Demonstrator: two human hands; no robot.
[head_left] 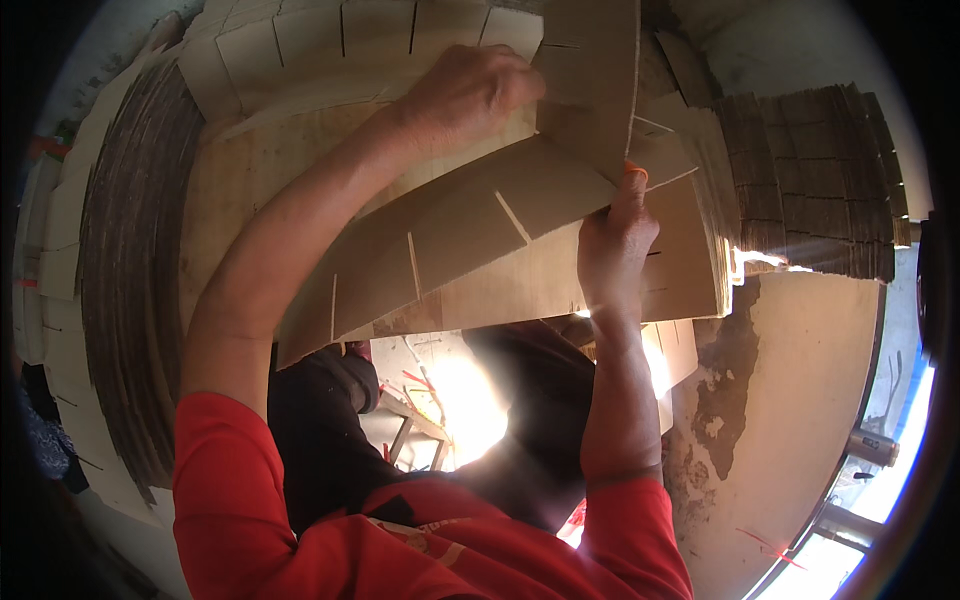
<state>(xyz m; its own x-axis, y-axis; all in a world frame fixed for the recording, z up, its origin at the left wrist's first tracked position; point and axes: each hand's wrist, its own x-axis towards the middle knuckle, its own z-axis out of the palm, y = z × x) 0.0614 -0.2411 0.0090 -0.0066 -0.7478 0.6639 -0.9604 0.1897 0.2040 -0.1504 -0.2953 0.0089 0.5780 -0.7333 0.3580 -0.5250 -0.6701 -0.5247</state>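
Left hand [465, 95] presses the upright slotted card strip [590, 80] — fingers curled on it. Right hand [615, 240] grips the long slotted strip [450, 250] crossing beneath — fingers closed.

Stacked cardboard sheets [130, 260], seen edge-on, curve down the left of the frame. A second stack of slotted cardboard [820, 180] sits at upper right. A pale plastered wall [800, 400] fills the lower right, with a dark patch of flaked plaster [725, 380]. Strong sunlight glares off the floor [470, 400] at lower centre. Bright daylight enters at an opening [900, 440] along the lower right rim.
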